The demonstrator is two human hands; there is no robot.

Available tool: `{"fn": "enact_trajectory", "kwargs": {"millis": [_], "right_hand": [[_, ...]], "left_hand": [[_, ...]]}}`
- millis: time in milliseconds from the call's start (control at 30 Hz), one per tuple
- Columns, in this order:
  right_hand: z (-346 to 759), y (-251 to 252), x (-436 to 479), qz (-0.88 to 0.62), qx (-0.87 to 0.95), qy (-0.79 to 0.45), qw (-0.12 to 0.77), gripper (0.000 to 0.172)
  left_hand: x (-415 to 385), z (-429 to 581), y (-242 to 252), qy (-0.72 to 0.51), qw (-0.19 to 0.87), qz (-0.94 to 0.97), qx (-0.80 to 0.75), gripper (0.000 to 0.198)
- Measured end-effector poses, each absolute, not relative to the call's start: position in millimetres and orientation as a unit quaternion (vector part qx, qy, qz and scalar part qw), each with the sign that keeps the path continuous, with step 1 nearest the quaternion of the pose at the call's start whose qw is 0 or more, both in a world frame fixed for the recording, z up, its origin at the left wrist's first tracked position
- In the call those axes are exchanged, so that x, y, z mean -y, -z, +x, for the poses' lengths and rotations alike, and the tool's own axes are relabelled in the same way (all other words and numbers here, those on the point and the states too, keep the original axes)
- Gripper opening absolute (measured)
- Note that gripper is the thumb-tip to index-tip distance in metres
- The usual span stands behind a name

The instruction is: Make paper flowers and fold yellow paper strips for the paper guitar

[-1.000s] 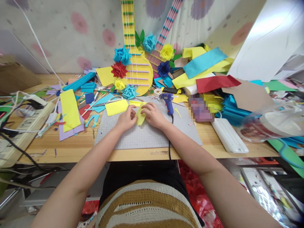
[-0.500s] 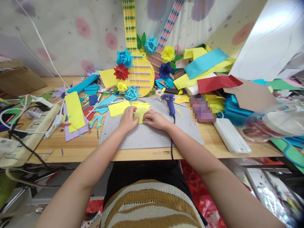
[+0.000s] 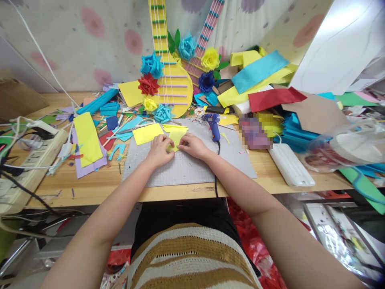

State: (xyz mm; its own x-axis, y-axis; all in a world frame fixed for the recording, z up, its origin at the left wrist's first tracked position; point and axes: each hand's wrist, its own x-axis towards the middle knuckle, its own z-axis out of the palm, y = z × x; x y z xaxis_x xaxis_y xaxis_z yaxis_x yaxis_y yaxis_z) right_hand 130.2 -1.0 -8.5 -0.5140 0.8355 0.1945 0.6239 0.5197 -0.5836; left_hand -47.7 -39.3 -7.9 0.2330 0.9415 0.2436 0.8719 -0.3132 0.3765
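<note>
Between my hands lies a small piece of yellow paper (image 3: 178, 135) on the grey cutting mat (image 3: 162, 175). My left hand (image 3: 161, 149) has its fingers curled in and closed on the paper's left lower edge. My right hand (image 3: 194, 146) pinches the same paper at its lower right corner. A larger yellow sheet (image 3: 147, 134) rests just beyond my left hand, and folded yellow strips (image 3: 173, 127) lie behind the held piece. Right of my right hand, a blue hot glue gun (image 3: 214, 127) lies on the mat, its black cord running off the table's front edge.
Two paper guitars, one yellow (image 3: 180, 86) and one pink (image 3: 207, 28), lean against the curtain with paper flowers. Scissors (image 3: 144, 123) and scraps lie left. A power strip (image 3: 33, 160) stands far left. Coloured paper piles (image 3: 276, 98) and a white box-like device (image 3: 291, 164) are right.
My fingers have shifted on the yellow paper: its lower edge is now drawn in, and both hands grip it near the bottom. The camera view has moved slightly.
</note>
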Motion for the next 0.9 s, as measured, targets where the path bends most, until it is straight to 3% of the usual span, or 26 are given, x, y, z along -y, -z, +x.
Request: {"fn": "enact_trajectory", "kwargs": {"millis": [333, 900], "right_hand": [[120, -2, 13, -0.508, 0.829, -0.150, 0.181, 0.011], [114, 6, 11, -0.501, 0.851, -0.090, 0.129, 0.024]], "left_hand": [[40, -47, 5, -0.191, 0.082, 0.777, -0.595, 0.020], [37, -48, 7, -0.208, 0.085, 0.769, -0.598, 0.018]]}}
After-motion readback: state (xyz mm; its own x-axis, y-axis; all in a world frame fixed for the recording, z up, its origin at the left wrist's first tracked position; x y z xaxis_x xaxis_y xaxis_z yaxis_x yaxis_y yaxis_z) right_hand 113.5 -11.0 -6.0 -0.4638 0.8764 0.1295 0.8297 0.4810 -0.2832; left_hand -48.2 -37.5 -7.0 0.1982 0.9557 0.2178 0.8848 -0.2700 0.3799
